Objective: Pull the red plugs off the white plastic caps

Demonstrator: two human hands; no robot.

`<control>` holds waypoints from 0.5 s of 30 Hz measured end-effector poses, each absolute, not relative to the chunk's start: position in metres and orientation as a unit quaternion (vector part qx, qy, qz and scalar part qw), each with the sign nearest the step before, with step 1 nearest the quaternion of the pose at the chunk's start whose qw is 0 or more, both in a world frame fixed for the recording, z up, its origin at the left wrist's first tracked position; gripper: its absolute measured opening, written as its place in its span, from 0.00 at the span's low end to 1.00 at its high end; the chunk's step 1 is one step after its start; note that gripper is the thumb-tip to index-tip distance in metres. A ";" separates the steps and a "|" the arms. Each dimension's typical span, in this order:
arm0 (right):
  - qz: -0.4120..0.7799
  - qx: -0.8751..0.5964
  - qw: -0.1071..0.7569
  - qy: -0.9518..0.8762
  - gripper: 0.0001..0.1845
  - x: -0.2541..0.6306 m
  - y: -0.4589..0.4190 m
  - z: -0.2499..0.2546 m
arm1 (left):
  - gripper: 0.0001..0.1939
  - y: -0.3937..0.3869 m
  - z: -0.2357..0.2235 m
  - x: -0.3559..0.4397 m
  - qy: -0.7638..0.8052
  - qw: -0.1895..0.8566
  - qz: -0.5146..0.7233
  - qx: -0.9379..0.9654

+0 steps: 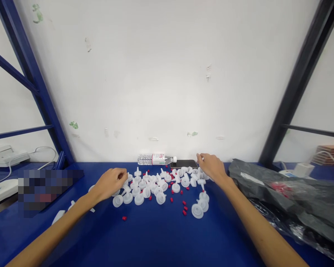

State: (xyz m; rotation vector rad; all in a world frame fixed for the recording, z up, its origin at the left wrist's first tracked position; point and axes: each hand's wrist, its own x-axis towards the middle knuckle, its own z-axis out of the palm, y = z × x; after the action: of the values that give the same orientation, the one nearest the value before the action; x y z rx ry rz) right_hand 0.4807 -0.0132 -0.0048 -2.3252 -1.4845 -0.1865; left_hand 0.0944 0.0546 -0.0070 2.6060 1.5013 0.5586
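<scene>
Loosely curled, my left hand (111, 182) is at the left edge of a spread of white translucent plastic nozzle caps (139, 199), each with a round base and a thin spout. No object shows between its fingers. At the far right of the spread, my right hand (212, 165) is also curled, its fingertips near a dark phone (187, 163). Nothing shows in that hand either, though its palm is turned away. Small red caps (184, 213) lie scattered among the white pieces and in front of them.
Behind the pile a clear water bottle (156, 159) lies on its side against the wall. Grey plastic bags (289, 196) cover the right of the blue table (153, 241). Metal posts rise on both sides. White devices with cables (8, 157) stand at far left.
</scene>
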 end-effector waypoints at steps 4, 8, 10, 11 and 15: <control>-0.066 -0.827 0.192 -0.524 0.26 0.481 -0.013 -0.005 | 0.14 0.058 -0.005 0.090 0.455 0.091 0.204 0.862; -0.069 -0.826 0.197 -0.524 0.26 0.481 -0.013 -0.005 | 0.17 0.053 0.002 0.087 0.453 0.083 0.256 0.850; -0.072 -0.825 0.201 -0.523 0.26 0.481 -0.013 -0.005 | 0.18 0.049 0.007 0.089 0.454 0.068 0.284 0.842; -0.074 -0.825 0.203 -0.522 0.26 0.481 -0.013 -0.005 | 0.18 0.046 0.009 0.092 0.454 0.058 0.297 0.838; -0.093 -0.826 0.215 -0.513 0.27 0.483 -0.013 -0.004 | 0.18 0.041 0.014 0.112 0.447 0.005 0.331 0.831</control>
State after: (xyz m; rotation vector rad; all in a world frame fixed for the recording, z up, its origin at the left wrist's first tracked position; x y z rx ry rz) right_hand 0.4825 -0.0134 -0.0042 -2.2912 -1.4214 -0.2587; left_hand 0.1118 0.0410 0.0141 2.6035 1.3993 1.0375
